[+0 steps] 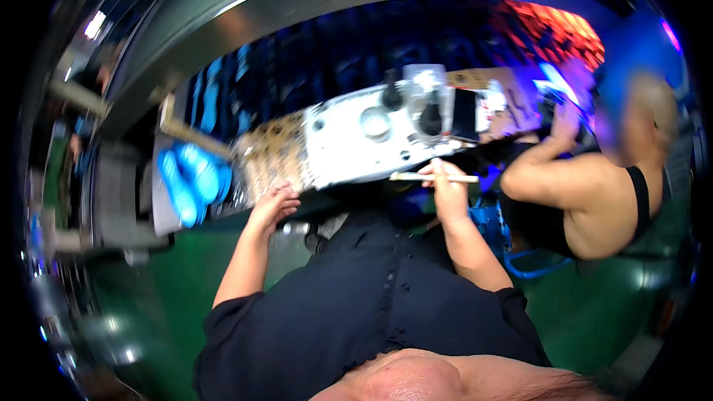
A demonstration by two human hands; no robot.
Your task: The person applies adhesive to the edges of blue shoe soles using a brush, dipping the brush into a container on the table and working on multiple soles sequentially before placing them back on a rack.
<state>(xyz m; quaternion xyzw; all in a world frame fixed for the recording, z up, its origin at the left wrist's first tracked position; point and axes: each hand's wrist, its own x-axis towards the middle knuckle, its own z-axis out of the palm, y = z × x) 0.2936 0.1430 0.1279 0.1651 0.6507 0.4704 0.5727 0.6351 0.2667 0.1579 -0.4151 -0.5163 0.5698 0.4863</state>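
Observation:
A thin pale stick [402, 176], perhaps a brush, lies crosswise in my right hand [445, 187], pinched between thumb and fingers in front of the table edge. My left hand [275, 206] is empty, fingers apart and slightly bent, beside the near edge of a brown, dark-spotted sheet [271, 150] with clear plastic about it. Between and beyond my hands lies a white board [338, 150] bearing a round whitish dish [376, 124]. Two dark bottles stand at its right, one dark bottle [430, 119] in front of a clear container [425, 76].
Light-blue shoe-shaped pieces [194, 178] lie at the table's left end. Dark and blue pieces line the conveyor [334, 52] behind, under a metal hood [245, 15]. A black phone-like slab [465, 113] lies right. A co-worker [564, 186] sits close at right, by a blue stool [494, 226].

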